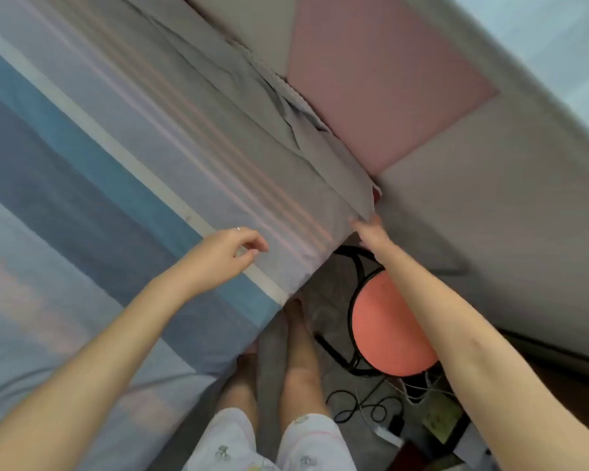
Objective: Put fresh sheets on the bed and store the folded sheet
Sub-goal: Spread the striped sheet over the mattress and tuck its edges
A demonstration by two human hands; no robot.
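Head cam is looking down at the striped sheet (123, 158), which is spread out flat and fills the left side of the view. Its corner bunches up in grey folds against the padded wall panels (381, 79). The right hand (371, 232) is reaching up to that corner with its fingers closed on the hanging edge of the fabric, I'd guess to pull it taut and get it wrapped or tucked down there. The left hand (232, 248) sits a little further in on the pale stripes, fingers curled with thumb and forefinger nearly together. Honestly can't tell if it's pinching cloth or just hovering, but it looks placed to steady that side while the other one pulls. There's a stool (388, 334) with a coral seat parked right below the corner and cables (364, 406) on the floor beside it, so footing is a bit cramped. No folded sheet anywhere in view, so storing it is probably still to do.
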